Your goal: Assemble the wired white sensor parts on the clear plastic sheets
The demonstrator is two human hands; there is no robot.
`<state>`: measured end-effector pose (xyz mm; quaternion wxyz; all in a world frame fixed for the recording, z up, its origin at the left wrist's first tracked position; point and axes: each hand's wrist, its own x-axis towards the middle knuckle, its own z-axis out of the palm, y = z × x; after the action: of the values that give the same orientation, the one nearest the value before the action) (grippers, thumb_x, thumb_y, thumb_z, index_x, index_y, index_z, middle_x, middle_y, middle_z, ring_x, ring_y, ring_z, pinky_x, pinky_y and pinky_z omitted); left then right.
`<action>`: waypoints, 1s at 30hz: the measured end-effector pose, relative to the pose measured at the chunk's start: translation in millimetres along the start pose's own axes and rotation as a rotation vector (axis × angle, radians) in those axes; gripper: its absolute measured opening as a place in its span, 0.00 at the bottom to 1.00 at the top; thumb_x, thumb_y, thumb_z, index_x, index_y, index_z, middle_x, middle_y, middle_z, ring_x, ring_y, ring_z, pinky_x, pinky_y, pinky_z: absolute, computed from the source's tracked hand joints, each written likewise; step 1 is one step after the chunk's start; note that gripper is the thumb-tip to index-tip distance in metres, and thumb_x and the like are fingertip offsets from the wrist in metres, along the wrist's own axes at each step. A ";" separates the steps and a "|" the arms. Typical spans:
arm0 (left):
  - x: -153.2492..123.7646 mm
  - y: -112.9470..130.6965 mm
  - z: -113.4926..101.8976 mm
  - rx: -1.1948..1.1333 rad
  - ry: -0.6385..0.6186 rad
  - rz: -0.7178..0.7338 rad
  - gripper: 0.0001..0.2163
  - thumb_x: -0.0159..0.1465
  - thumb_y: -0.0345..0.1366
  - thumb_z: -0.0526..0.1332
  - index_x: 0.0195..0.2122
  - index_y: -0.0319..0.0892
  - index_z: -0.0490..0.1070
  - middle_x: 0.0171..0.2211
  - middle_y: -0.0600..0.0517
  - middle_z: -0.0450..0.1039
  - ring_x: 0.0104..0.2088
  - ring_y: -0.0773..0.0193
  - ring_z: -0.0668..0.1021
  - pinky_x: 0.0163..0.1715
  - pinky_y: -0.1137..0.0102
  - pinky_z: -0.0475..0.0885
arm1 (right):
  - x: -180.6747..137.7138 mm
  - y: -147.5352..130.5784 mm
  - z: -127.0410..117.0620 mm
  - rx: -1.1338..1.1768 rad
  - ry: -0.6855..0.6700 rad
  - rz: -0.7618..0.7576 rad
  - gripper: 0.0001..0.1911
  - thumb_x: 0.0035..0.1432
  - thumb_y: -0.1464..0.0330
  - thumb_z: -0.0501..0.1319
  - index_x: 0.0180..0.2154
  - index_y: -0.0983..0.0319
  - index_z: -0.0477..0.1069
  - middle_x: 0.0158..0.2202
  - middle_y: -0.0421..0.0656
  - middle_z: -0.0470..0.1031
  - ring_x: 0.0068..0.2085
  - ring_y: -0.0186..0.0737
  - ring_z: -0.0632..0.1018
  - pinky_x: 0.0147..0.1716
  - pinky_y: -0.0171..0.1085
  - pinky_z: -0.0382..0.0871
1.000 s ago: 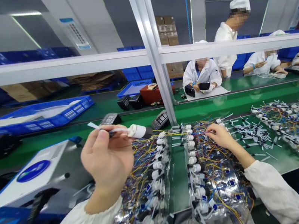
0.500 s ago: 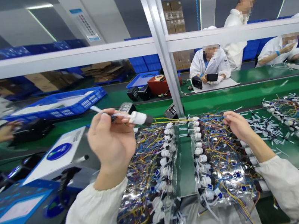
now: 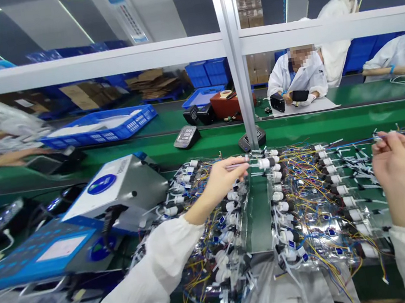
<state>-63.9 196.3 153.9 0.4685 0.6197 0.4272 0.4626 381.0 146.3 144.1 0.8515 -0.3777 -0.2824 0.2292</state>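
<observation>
My left hand [image 3: 229, 174] is closed in a pinch on the thin pale tube of a small white-and-black motor pump [image 3: 266, 163], which hangs just past the fingertips above a row of similar pumps. Yellow wires run rightward from it over a clear plastic sheet [image 3: 316, 228] that bears more pumps and tangled wires. Farther right, my right hand [image 3: 398, 161] pinches the end of a blue wire [image 3: 357, 142], stretched level to the left. Whether this wire joins the held pump is unclear. Below lies a heap of short white tubes [image 3: 362, 167].
On the left stand a grey-and-blue machine [image 3: 127, 189] and a second sheet of wired pumps [image 3: 222, 251]. A metal post [image 3: 241, 89] rises ahead. Behind it are small display devices [image 3: 187, 137], a blue crate [image 3: 106, 128] and co-workers in white [image 3: 296, 75].
My left hand has lowered and moved right with the pump, down near the row on the sheet. My right hand has drawn away to the right, pulling the blue wire out straight. The view has shifted.
</observation>
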 end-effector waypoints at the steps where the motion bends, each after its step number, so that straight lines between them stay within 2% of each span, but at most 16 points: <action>1: 2.1 -11.1 7.0 0.006 -0.031 -0.045 0.16 0.57 0.41 0.74 0.40 0.36 0.78 0.24 0.51 0.78 0.21 0.67 0.77 0.23 0.72 0.72 | 2.1 -5.9 -1.3 0.000 0.001 0.010 0.10 0.56 0.71 0.72 0.34 0.50 0.76 0.35 0.37 0.81 0.29 0.38 0.74 0.33 0.42 0.70; 5: 11.5 -51.4 34.3 -0.013 -0.135 -0.135 0.15 0.54 0.41 0.75 0.34 0.38 0.73 0.25 0.49 0.80 0.24 0.64 0.80 0.25 0.72 0.74 | -2.7 -22.5 1.7 -0.036 -0.044 0.018 0.10 0.59 0.72 0.70 0.33 0.48 0.78 0.40 0.39 0.81 0.34 0.42 0.77 0.43 0.49 0.74; 8: 14.2 -69.8 46.6 0.020 -0.213 -0.168 0.15 0.55 0.42 0.75 0.33 0.37 0.75 0.26 0.47 0.81 0.26 0.64 0.80 0.27 0.71 0.76 | -15.6 -30.1 12.5 -0.045 -0.073 0.056 0.08 0.60 0.71 0.68 0.36 0.50 0.81 0.40 0.42 0.80 0.38 0.43 0.78 0.50 0.49 0.74; 14: 11.8 -82.9 43.0 0.093 -0.207 -0.146 0.13 0.59 0.42 0.72 0.38 0.37 0.80 0.31 0.46 0.82 0.30 0.60 0.82 0.30 0.69 0.76 | -51.5 -34.9 49.8 -0.024 -0.231 0.162 0.10 0.55 0.72 0.71 0.37 0.52 0.80 0.36 0.38 0.79 0.40 0.41 0.81 0.48 0.47 0.78; 16: 12.5 -83.1 38.9 0.172 -0.203 -0.087 0.11 0.60 0.41 0.71 0.39 0.38 0.82 0.35 0.45 0.84 0.35 0.57 0.83 0.36 0.66 0.78 | -65.8 -30.5 64.9 -0.003 -0.307 0.213 0.12 0.51 0.72 0.73 0.38 0.54 0.79 0.34 0.37 0.79 0.42 0.41 0.82 0.50 0.47 0.78; 19: 14.0 -78.6 38.0 0.263 -0.208 0.058 0.10 0.64 0.42 0.68 0.39 0.40 0.84 0.42 0.44 0.84 0.45 0.53 0.83 0.52 0.61 0.76 | -88.6 -12.9 85.5 -0.038 -0.441 0.322 0.13 0.50 0.69 0.75 0.39 0.55 0.77 0.36 0.37 0.80 0.38 0.39 0.83 0.44 0.44 0.80; 22: 13.6 -72.3 46.3 0.232 -0.199 0.124 0.13 0.67 0.44 0.66 0.42 0.40 0.84 0.48 0.42 0.83 0.51 0.52 0.82 0.57 0.59 0.73 | -112.0 19.1 99.5 -0.206 -0.594 0.395 0.14 0.50 0.66 0.76 0.39 0.58 0.78 0.35 0.40 0.81 0.33 0.36 0.81 0.36 0.38 0.79; 25: 10.5 -72.1 57.5 0.084 -0.195 0.071 0.17 0.67 0.46 0.65 0.48 0.39 0.82 0.48 0.42 0.83 0.49 0.53 0.83 0.54 0.61 0.76 | -133.3 56.1 105.0 -0.289 -0.718 0.458 0.16 0.54 0.60 0.74 0.43 0.60 0.81 0.35 0.43 0.81 0.33 0.38 0.81 0.37 0.39 0.80; 28: 7.4 -78.3 62.5 0.022 -0.201 0.040 0.15 0.66 0.45 0.67 0.44 0.38 0.82 0.42 0.44 0.84 0.43 0.55 0.84 0.47 0.64 0.77 | -148.5 85.0 102.8 -0.239 -0.734 0.537 0.19 0.53 0.57 0.74 0.44 0.60 0.81 0.38 0.44 0.81 0.35 0.41 0.82 0.39 0.42 0.81; 30: 6.1 -82.5 61.7 0.077 -0.239 0.043 0.13 0.66 0.44 0.67 0.41 0.38 0.83 0.40 0.45 0.85 0.42 0.56 0.84 0.46 0.66 0.77 | -154.3 96.6 99.0 -0.236 -0.721 0.565 0.19 0.51 0.58 0.75 0.43 0.60 0.81 0.36 0.43 0.81 0.34 0.40 0.82 0.37 0.39 0.79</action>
<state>-10.5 206.9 66.3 0.4819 0.6971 0.3723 0.3786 185.6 162.9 76.9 0.5547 -0.4303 -0.4703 0.5348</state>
